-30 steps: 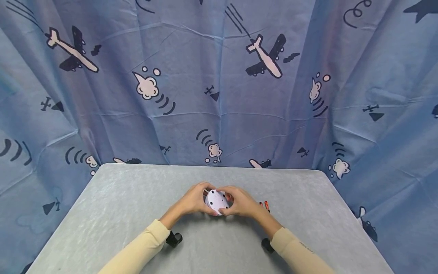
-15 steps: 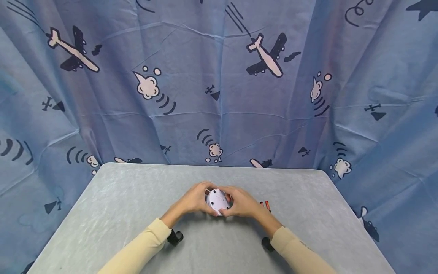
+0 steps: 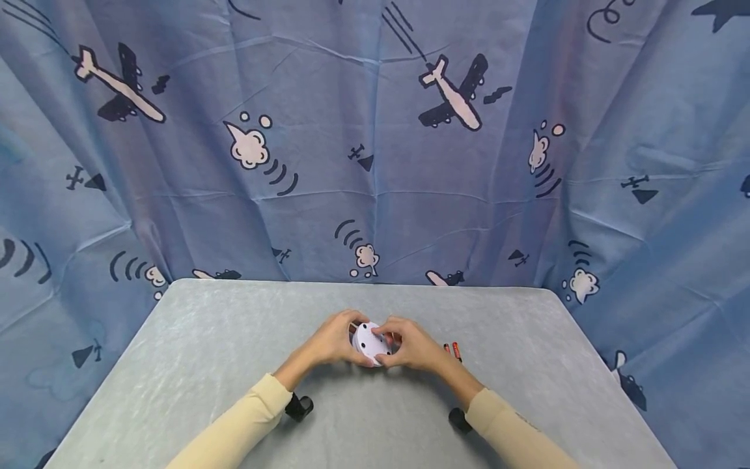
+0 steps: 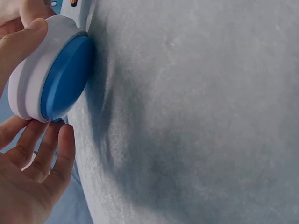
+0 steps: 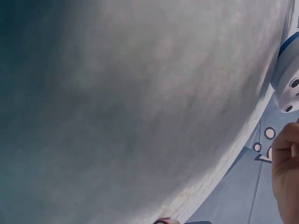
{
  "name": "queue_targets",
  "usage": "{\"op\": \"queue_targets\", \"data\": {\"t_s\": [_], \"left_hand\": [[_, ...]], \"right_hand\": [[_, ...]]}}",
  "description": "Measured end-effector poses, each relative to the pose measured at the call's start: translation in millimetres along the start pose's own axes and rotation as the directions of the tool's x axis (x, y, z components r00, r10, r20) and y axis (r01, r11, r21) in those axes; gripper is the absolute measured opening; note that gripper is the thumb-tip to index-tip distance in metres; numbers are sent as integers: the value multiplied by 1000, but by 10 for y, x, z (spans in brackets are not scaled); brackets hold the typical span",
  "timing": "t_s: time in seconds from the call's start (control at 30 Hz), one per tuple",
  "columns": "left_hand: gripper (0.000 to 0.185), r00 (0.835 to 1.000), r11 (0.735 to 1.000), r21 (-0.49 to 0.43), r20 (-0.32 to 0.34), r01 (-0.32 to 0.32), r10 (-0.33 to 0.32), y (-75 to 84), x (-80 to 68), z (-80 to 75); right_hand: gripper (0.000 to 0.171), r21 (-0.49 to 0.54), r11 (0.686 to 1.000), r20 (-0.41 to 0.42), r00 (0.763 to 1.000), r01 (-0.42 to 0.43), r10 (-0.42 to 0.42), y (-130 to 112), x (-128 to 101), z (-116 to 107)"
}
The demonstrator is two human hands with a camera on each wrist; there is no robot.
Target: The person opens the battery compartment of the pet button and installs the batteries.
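Item one, the disc (image 3: 371, 342): a round white device with a blue underside, dotted with small dark holes on its white face, which I see held just above the middle of the table (image 3: 205, 352), tilted on edge with the white face turned toward me. Left hand (image 3: 332, 341): I find its fingers curled round the disc's left rim; the left wrist view shows the thumb on the white band and the fingertips (image 4: 60, 140) at the blue side. Right hand (image 3: 412, 345): thumb and fingers pinch the disc's right rim from the other side. Item two, two small red sticks (image 3: 452, 352), lying on the table just right of the right hand; I cannot tell what they are. Sleeves: cream, both forearms. Backdrop: a blue curtain (image 3: 375, 143) printed with aeroplanes and clouds, hanging behind the far edge.
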State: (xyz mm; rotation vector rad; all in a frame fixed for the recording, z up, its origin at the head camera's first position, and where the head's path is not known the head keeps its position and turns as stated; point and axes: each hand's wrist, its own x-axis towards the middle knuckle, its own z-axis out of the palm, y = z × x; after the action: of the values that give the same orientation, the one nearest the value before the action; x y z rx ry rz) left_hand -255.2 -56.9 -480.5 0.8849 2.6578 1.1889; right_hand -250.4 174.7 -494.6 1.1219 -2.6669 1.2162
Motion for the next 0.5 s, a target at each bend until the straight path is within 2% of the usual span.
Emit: {"op": "queue_targets", "data": {"t_s": [0.13, 0.27, 0.37, 0.5], "left_hand": [[77, 1000, 1000, 15, -12, -5, 5, 32, 8, 0], [76, 1000, 1000, 19, -15, -3, 4, 47, 18, -1], [75, 1000, 1000, 27, -17, -11, 12, 37, 27, 3], [74, 1000, 1000, 23, -20, -10, 11, 28, 24, -1]], "right_hand": [[43, -20, 1000, 15, 1000, -2, 2, -17, 1, -5], [46, -91, 995, 20, 999, 52, -50, -10, 1, -3], [47, -173, 978, 32, 993, 120, -116, -32, 13, -10], [46, -248, 954, 55, 985, 169, -161, -72, 31, -16]]}}
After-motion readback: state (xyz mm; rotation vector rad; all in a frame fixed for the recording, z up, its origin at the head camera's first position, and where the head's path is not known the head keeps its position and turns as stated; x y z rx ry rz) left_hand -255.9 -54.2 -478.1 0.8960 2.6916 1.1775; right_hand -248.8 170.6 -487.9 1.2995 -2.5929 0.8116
